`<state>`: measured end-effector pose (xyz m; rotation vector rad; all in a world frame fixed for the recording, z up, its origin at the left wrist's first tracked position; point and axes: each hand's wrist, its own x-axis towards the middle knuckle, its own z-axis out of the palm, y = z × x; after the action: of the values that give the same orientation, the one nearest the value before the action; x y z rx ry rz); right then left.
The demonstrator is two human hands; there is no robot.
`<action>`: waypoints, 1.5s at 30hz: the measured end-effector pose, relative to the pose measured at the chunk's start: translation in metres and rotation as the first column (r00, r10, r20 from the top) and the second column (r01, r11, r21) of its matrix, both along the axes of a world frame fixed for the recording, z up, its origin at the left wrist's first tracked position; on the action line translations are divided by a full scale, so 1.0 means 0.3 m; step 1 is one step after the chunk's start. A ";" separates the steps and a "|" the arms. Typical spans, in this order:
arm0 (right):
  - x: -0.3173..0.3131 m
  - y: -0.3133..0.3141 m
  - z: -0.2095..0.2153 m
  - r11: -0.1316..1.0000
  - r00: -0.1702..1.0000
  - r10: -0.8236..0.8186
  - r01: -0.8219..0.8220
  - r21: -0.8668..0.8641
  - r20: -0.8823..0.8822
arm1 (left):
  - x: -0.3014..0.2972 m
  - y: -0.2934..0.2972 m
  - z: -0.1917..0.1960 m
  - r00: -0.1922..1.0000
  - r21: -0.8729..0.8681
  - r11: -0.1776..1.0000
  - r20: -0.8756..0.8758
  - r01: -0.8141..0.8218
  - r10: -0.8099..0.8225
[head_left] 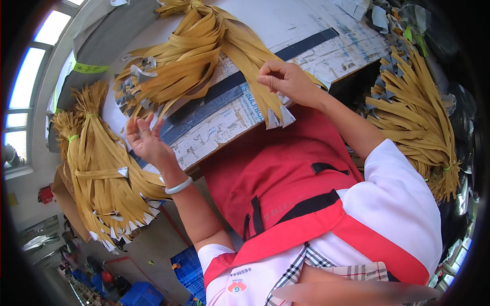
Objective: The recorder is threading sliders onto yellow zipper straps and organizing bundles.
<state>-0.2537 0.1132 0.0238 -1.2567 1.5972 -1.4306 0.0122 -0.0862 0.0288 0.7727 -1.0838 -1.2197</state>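
A large bundle of tan straps point(204, 56) lies across the bench point(286, 20), its long axis running far to near. The right hand point(288, 81) pinches one strap near its white-tipped end; the left hand point(148, 140), fingers spread and empty, hovers left of it.

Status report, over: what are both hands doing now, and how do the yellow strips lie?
Left hand open, fingers spread, holding nothing. Right hand pinched on one strip of the middle strip bundle. Tied bundles left of the table; nothing blocks the hands.
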 end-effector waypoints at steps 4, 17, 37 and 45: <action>-0.008 0.157 0.003 0.852 0.580 0.524 -0.342 0.397 -0.624 | 0.081 0.049 -0.081 0.960 0.045 0.983 0.213 0.178 -0.183; 0.053 0.084 0.099 0.896 0.896 0.432 -0.439 0.063 0.101 | -0.207 0.424 -0.077 0.672 -0.247 0.648 0.481 0.720 -0.564; 0.116 -0.037 0.027 0.981 0.909 0.192 -0.171 0.089 -0.370 | -0.206 0.429 -0.120 0.812 -0.326 0.851 0.555 0.411 -0.180; 0.135 0.002 -0.051 0.966 0.987 0.156 -0.158 -0.206 -0.030 | -0.162 0.353 -0.054 0.697 -0.005 0.729 0.298 0.684 -0.652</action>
<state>-0.2131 0.1139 0.0086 -1.4800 1.3491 -1.5198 -0.0363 0.0197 0.0125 0.4597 -1.7573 -1.6701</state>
